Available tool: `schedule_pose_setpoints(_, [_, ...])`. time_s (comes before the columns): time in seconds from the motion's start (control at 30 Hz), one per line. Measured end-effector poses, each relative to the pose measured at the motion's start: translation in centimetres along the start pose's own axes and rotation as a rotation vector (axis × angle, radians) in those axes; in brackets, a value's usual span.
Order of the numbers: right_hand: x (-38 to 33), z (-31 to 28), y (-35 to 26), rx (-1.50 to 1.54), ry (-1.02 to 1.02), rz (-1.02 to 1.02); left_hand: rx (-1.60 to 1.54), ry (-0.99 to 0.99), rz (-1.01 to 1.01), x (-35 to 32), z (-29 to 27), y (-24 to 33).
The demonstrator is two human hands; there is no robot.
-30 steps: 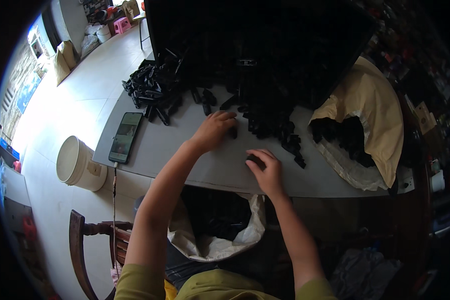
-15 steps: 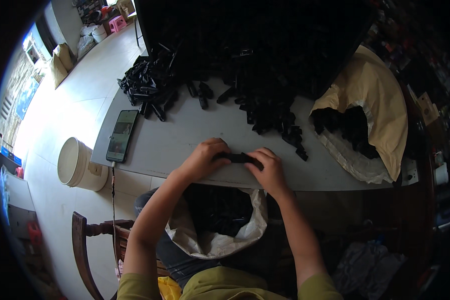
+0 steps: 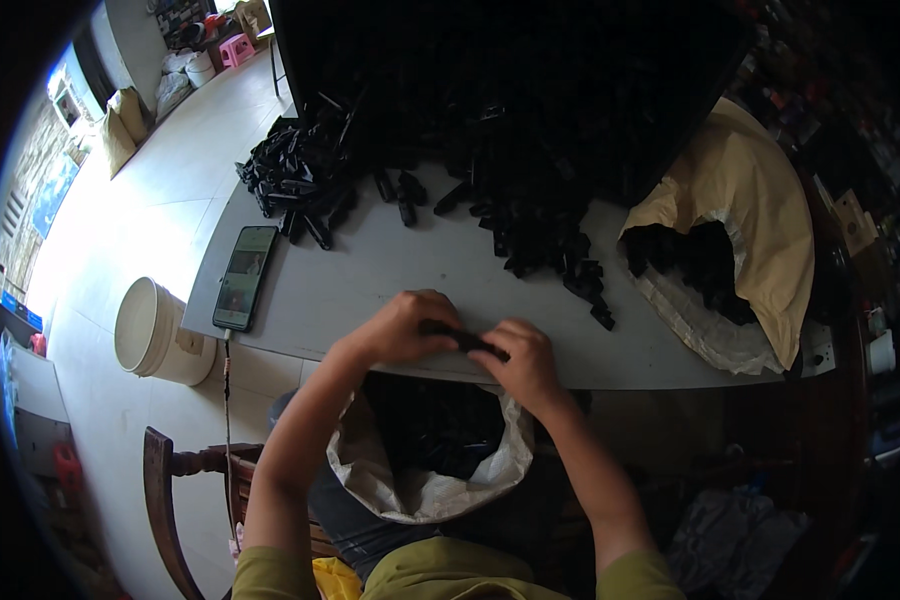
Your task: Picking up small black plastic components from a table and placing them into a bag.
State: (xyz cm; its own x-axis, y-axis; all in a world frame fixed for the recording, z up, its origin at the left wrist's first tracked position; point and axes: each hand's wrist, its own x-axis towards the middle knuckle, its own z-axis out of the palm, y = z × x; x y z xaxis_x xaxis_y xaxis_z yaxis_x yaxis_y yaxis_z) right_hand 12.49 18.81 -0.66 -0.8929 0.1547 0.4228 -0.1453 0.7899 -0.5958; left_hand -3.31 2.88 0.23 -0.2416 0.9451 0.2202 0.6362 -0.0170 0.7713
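Head view: a small black part is held between both hands at the near edge of the grey worktop; the left hand is closed on its left end, the fingers curled over it; the right hand is closed on its right end, so that only the middle of the part is seen between them; the two hands are nearly touching. Just below the hands, off the near edge of the worktop, an open white sack is seen, with dark pieces inside it. On the far side of the worktop a large heap of black parts is spread, with a smaller heap at the far left. A phone is laid flat at the left end of the worktop, its screen lit, well apart from the hands. At the right end a tan sack is lain open with more black parts in its mouth. On the floor to the left a white bucket is stood just beside the worktop; a wooden chair is seen near left.
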Motion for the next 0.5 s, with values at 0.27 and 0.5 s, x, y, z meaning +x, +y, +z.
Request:
schedule_pose_setpoints(0.27, [-3.7,-6.3,0.9,-0.143,0.144,0.247,0.803,0.756,-0.396,9.2,-3.8,-6.6])
schedule_pose_setpoints(0.5, [-4.1,-7.2,6.4,-0.384,0.279,0.267,0.637,0.581,-0.348,10.3,-2.8,-8.2])
